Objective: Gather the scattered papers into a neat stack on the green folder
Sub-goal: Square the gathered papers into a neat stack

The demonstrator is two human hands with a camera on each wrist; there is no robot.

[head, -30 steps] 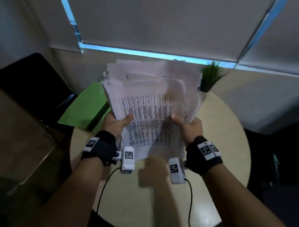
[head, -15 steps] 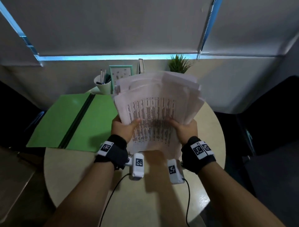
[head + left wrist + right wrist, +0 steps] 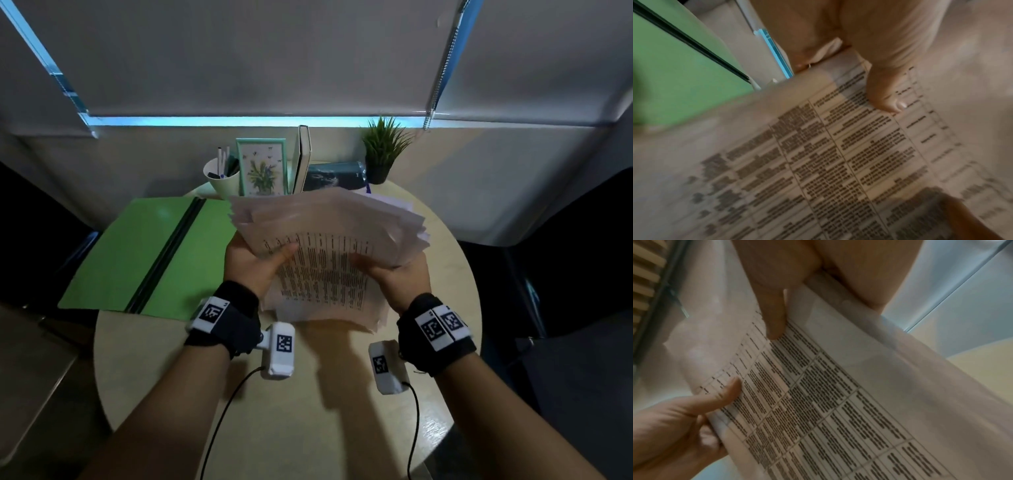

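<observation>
A round pale wooden table [image 3: 164, 370] stands under a window with grey roller blinds [image 3: 260, 58] drawn down, a strip of blue daylight [image 3: 239, 121] showing beneath them. The wall below is light. Dark chairs [image 3: 561, 274] flank the table in the dim room.

The top sheet of the papers [image 3: 322, 270] carries a ruled table packed with dark printed lines, but it is too blurred in all three views to make out a single word. The wristbands [image 3: 442, 325] and the small white wrist units [image 3: 282, 344] bear black-and-white square code markers, not lettering. No readable text stands anywhere.
</observation>
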